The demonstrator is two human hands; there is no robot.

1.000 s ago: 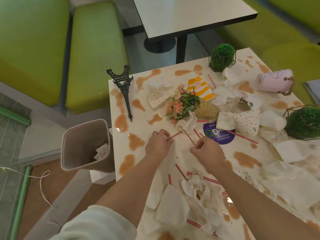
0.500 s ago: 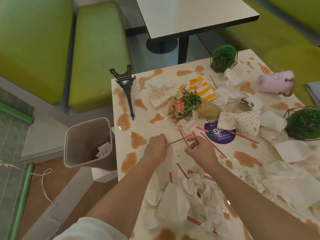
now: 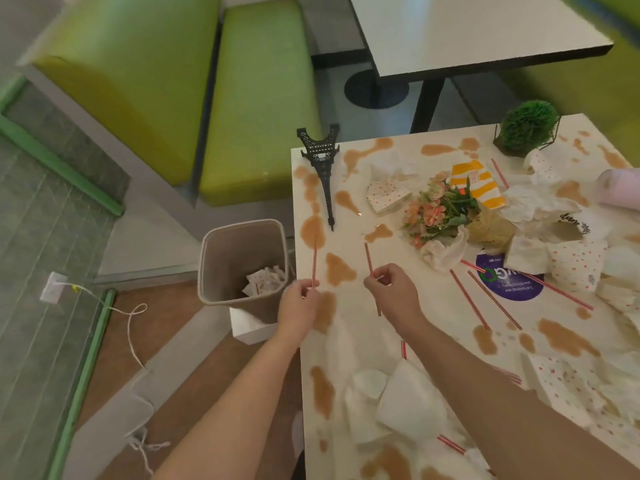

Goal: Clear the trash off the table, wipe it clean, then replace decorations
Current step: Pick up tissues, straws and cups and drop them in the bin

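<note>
The table (image 3: 346, 341) is a proper mess: brown spills all over, crumpled napkins (image 3: 412, 407), dotted paper cups (image 3: 575, 268), and red-striped straws lying loose near the purple sticker (image 3: 509, 282). The decorations are mixed in with the junk too: a little black tower (image 3: 322, 168) lying flat near the far left corner, a flower bunch (image 3: 440, 213) in the middle, and a green ball plant (image 3: 526, 128) at the far side.

The bin (image 3: 239, 265) sits on the floor just off the table's left edge, with some paper already in it.

Left hand (image 3: 298, 311) is at the table's left edge, pinching the lower end of a straw (image 3: 314, 261) between thumb and fingertips; the straw runs nearly straight away from the person. Right hand (image 3: 394, 292) is further in over the table, pinching a second straw (image 3: 369, 258) partway along, so it sticks out both above and below the grip, leaning a bit left at the top.

What matters next, I reckon, is that the bin is to the left of both hands, and the left one is way closer, basically right beside the rim. Probably both straws get dropped in, long axis pointing down into the opening. Loads of trash still to go, and no wiping started yet.
</note>
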